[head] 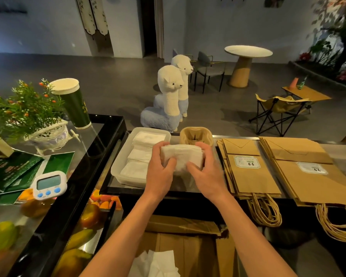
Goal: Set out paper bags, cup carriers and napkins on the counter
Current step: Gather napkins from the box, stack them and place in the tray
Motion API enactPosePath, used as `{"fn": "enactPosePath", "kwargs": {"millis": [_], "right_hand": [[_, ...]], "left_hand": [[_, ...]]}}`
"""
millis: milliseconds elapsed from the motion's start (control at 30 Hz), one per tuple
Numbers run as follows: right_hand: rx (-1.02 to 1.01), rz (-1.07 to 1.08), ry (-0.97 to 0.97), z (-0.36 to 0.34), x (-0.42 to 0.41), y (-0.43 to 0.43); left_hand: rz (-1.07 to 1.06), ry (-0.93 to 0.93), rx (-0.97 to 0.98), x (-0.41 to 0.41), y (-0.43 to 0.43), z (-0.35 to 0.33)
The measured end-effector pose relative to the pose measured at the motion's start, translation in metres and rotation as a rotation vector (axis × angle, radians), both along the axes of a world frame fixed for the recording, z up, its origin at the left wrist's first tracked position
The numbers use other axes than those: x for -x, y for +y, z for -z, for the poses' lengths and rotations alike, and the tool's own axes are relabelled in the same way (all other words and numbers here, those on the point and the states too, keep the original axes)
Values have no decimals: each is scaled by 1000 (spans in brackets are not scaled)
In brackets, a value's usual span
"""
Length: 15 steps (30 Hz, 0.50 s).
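Left hand (161, 173) and right hand (207, 173) grip a stack of white paper napkins (181, 156); likely soft and light, so I'd hold its sides.

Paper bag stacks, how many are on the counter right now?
2. The first stack lies just right of the cup carrier; the second stack lies further right, running to the frame's edge. More may sit out of view.
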State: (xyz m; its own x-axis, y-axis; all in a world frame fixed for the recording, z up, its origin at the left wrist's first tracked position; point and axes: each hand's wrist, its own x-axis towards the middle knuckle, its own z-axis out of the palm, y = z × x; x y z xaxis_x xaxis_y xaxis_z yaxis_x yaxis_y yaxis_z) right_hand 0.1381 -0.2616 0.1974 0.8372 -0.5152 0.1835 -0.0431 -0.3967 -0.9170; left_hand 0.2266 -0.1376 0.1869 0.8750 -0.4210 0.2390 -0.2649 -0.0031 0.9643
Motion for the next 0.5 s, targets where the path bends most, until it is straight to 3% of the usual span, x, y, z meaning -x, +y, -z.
{"fn": "enactPosePath", "kwargs": {"millis": [233,500], "right_hand": [[-62,6,56,-15,-60,29],[76,4,259,-14,-124,39]], "left_hand": [[-151,40,-132,-54,37,-5],[-188,28,-351,-109,53,-10]]}}
